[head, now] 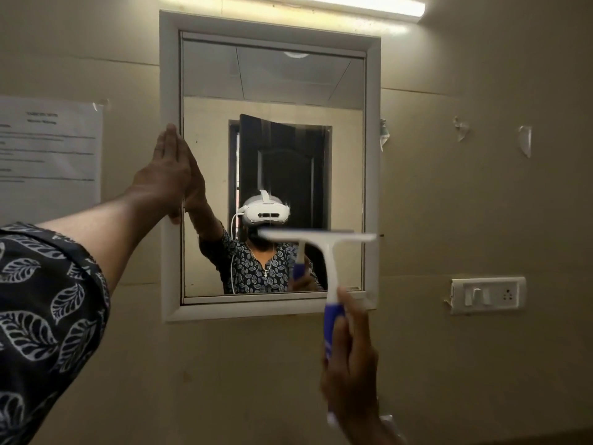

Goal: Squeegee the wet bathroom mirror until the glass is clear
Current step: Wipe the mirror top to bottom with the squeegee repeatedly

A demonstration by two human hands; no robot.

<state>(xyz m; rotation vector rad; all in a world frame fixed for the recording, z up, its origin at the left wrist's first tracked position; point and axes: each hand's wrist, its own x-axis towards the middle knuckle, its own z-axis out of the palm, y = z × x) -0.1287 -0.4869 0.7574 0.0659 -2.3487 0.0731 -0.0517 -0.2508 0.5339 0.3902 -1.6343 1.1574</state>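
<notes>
Beige wall [481, 203] fills the view, and a white-framed mirror [272, 91] is mounted on it beneath a lit tube light [353, 4]. The left hand [167, 175] is laid flat, fingers straight and together, against the mirror's left side where the glass meets the white frame [170, 75]; nothing is gripped by it. A dark sleeve with a pale leaf print [41, 316] is seen on that arm.

The squeegee [332, 261] is held upright by the right hand [349, 364], whose fingers are curled round the blue handle [332, 319] below the mirror's bottom edge. Its white blade [317, 236] is blurred and lies level across the lower right part of the glass, reaching over the right frame. Whether the blade is touching the glass cannot be told. Faint vertical streaks are visible on the middle of the glass.

A dark door and a white headset are reflected in the mirror. A printed notice [48, 149] is taped to the wall on the left, its text too blurred to be read. A white switch plate [487, 295] is fixed to the right, with scraps of clear tape [524, 139] stuck above it.
</notes>
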